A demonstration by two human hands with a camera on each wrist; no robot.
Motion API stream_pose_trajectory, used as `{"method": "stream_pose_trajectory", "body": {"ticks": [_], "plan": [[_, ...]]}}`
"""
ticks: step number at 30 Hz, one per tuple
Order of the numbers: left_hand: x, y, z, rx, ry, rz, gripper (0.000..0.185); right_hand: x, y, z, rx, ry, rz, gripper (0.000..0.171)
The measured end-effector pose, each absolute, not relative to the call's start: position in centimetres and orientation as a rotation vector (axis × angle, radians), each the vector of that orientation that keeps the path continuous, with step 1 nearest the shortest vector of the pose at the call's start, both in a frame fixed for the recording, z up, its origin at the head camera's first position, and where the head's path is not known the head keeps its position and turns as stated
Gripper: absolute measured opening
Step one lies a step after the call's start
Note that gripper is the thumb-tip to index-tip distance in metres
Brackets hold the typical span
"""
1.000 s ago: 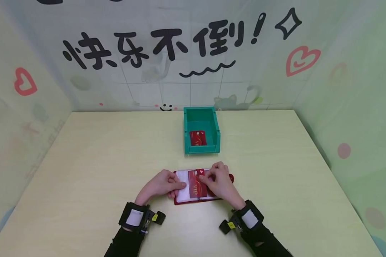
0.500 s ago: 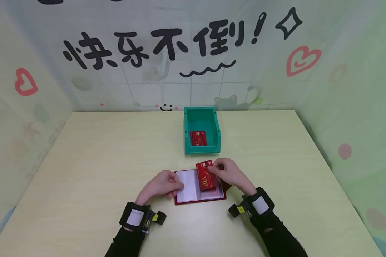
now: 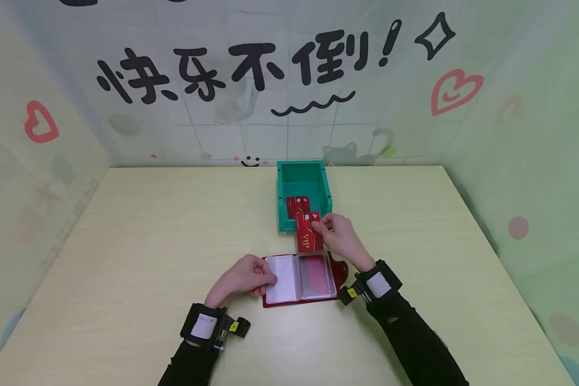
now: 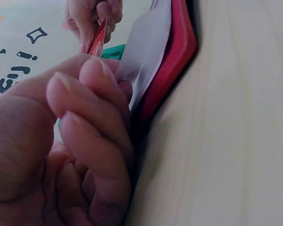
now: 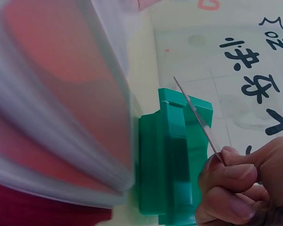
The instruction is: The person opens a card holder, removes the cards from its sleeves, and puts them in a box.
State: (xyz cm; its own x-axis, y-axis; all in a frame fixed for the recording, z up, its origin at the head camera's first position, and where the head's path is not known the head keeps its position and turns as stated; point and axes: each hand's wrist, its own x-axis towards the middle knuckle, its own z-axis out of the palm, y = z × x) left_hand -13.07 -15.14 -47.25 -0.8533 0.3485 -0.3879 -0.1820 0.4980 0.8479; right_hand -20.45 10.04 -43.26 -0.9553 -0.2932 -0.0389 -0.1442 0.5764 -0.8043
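my right hand pinches a red card by its right edge, thumb and fingers clenched on it, and the card hangs just in front of the green bin's near wall, between the bin and the open card holder. another red card already lies flat on the bin floor. my left hand rests on the holder's left page, fingers curled at its edge, pressing it to the table.

to do this well, i think the card needs to clear the bin's front lip before it tips down, so i'd keep the pinch near the edge and lift the far end a little. i'd let go only once it sits low over the other card, so it lands flat and doesn't catch on a wall. the left hand should keep the holder open and steady.
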Motion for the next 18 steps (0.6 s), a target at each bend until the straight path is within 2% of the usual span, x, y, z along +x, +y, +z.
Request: {"method": "stream_pose_trajectory", "body": {"ticks": [8,18], "plan": [[-13.1,-15.2,-47.1,0.124,2.211,1.36,0.019,-23.1,8.7,-41.2,-0.345,2.732,-1.284,0.023],[-13.0,-15.1,-47.0,0.113,2.205,1.366,0.019,-26.0,6.6,-41.0,-0.296,2.823,-1.203,0.024]]}}
